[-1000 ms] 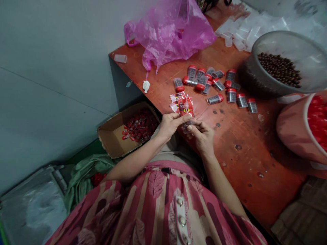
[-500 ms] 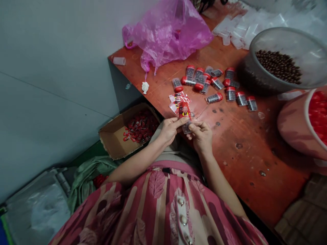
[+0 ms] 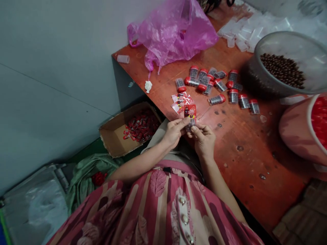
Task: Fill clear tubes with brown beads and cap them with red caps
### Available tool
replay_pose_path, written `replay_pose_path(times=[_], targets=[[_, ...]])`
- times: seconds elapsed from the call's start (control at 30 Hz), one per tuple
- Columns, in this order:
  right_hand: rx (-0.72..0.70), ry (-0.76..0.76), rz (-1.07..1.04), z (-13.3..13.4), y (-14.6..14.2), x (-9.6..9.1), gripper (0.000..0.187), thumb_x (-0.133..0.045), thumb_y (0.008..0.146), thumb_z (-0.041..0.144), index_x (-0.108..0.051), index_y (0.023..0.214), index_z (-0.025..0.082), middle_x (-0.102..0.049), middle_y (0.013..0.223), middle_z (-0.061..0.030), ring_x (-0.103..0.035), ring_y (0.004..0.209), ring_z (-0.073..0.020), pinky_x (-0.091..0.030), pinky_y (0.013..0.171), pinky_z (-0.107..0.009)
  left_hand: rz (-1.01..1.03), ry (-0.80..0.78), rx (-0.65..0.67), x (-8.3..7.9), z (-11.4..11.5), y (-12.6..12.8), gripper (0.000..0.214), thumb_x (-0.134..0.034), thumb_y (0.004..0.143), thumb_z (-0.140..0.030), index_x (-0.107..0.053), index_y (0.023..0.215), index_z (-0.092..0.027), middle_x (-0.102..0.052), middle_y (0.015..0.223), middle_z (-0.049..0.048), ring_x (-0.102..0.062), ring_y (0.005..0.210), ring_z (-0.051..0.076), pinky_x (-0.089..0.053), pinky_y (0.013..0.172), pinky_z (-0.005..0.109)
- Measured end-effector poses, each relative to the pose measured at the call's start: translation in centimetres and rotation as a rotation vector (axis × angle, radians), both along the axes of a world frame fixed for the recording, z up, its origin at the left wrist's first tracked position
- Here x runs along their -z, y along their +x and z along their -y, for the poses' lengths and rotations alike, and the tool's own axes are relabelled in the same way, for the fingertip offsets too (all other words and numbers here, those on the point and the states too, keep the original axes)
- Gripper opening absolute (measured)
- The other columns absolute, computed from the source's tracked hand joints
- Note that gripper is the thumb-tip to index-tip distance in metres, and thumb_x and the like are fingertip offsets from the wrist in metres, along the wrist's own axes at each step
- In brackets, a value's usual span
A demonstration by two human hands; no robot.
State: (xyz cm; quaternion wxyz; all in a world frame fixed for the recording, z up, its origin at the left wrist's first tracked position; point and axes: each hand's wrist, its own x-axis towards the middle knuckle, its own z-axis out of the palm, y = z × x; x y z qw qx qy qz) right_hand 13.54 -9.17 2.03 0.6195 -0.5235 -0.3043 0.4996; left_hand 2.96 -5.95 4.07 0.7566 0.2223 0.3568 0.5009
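Close to the table edge, both hands hold one small clear tube (image 3: 189,129) of dark balls, with a red printed plastic sleeve (image 3: 190,110) around it. My left hand (image 3: 174,133) pinches the sleeve from the left, thumb across its front. My right hand (image 3: 205,139) grips the tube's lower end between thumb and fingers. Just beyond them lie loose flat printed sleeves (image 3: 181,101) on the table. Several filled tubes with red caps (image 3: 203,83) are scattered farther back. How far the sleeve reaches behind the fingers is hidden.
On the orange-red table (image 3: 245,136) stand a bowl of dark balls (image 3: 282,71) and a pink tub of red caps (image 3: 293,129). A purple bag (image 3: 176,34) and a heap of clear empty tubes (image 3: 250,32) lie at the back. Below left is a cardboard box (image 3: 114,139) holding red-wrapped pieces.
The sleeve has come down farther over the tube and stands less high above my fingers. Both hands keep their grip. The whole view has shifted slightly.
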Motion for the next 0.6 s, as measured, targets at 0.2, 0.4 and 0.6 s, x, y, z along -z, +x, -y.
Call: replay_pose_path(times=[0.2, 0.4, 0.6], targets=[[0.007, 0.058, 0.117, -0.4, 0.2, -0.5, 0.03, -0.082, 0.063, 0.032, -0.058, 0.075, 0.019, -0.065, 0.059, 0.0045, -0.061, 0.048, -0.0106, -0.053, 0.049, -0.023, 0.033, -0.04, 0.044, 0.3, -0.2, -0.4, 0.042, -0.088, 0.053, -0.044, -0.065, 0.066, -0.011, -0.063, 0.062, -0.0005, -0.056, 0.054, 0.008, -0.047, 0.058, 0.024], [-0.12, 0.026, 0.134, -1.9, -0.1, -0.4, 0.035, -0.081, 0.063, 0.034, -0.05, 0.069, 0.02, -0.056, 0.054, 0.0082, -0.052, 0.042, -0.0077, -0.044, 0.042, -0.019, 0.044, -0.066, 0.047, 0.8, 0.7, -1.3, 0.04, -0.088, 0.053, -0.041, -0.069, 0.068, -0.009, -0.068, 0.067, 0.0035, -0.063, 0.062, 0.011, -0.053, 0.07, 0.027], [-0.288, 0.019, 0.103, -2.8, -1.5, -0.3, 0.043, -0.083, 0.059, 0.04, -0.054, 0.082, 0.02, -0.061, 0.065, 0.0066, -0.057, 0.049, -0.0082, -0.047, 0.044, -0.019, 0.005, -0.106, -0.25, 1.4, 1.4, -5.6, 0.035, -0.081, 0.068, -0.044, -0.069, 0.083, -0.015, -0.073, 0.098, 0.0075, -0.07, 0.089, 0.017, -0.055, 0.083, 0.03]])
